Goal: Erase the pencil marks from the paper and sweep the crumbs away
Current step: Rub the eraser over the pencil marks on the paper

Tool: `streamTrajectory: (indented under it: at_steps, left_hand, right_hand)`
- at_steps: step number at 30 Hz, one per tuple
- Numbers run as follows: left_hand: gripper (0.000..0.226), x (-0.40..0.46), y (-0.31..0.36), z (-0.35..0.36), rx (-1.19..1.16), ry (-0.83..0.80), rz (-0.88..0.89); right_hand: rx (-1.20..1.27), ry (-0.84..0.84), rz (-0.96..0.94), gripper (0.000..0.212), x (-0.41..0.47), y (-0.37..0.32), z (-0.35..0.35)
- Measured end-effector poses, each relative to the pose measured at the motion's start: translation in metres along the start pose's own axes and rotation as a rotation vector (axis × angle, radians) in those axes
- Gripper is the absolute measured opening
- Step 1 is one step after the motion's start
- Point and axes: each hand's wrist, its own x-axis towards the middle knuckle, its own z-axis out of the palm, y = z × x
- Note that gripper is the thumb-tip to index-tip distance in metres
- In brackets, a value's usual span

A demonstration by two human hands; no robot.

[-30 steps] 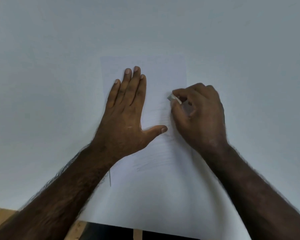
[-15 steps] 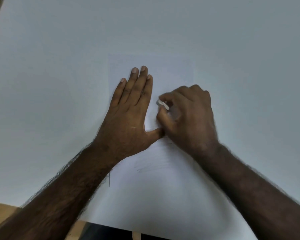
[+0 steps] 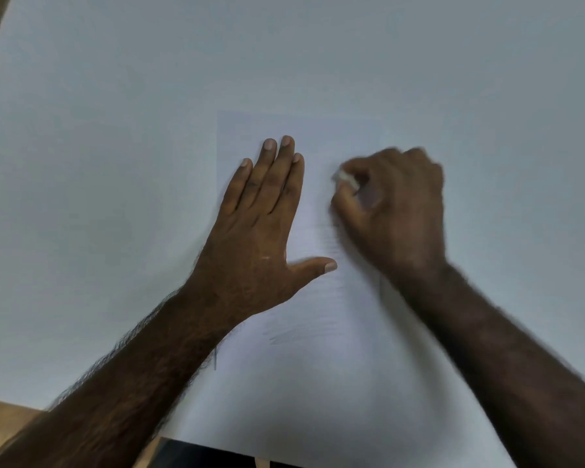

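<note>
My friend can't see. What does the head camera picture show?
A person's right hand pinches a small white eraser against a sheet of paper with faint pencil marks. The left hand lies flat on the paper, fingers straight. All this sits on a white table.

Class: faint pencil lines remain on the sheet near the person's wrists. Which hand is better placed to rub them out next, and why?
The right hand: it already pinches the eraser, above the remaining pencil marks. The left hand lies flat, holding the paper steady.
</note>
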Motion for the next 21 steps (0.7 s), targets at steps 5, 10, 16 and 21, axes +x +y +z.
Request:
streamTrajectory:
  at_steps: [5,10,16,21]
  left_hand:
    - [0.113,0.000,-0.002,-0.001,-0.011,0.013,0.002]
    - [0.111,-0.001,0.000,-0.001,-0.021,0.015,0.008]
    - [0.112,0.001,0.001,-0.001,-0.023,0.016,0.000]
    - [0.110,0.000,0.001,0.001,-0.028,0.017,0.002]
  right_hand:
    - [0.035,0.012,-0.005,0.011,-0.010,-0.013,0.004]
    - [-0.075,-0.014,-0.060,0.014,-0.009,-0.012,0.006]
    - [-0.019,0.034,0.021,0.013,-0.002,-0.016,0.004]
    - [-0.041,-0.008,-0.023,0.013,-0.011,-0.017,0.007]
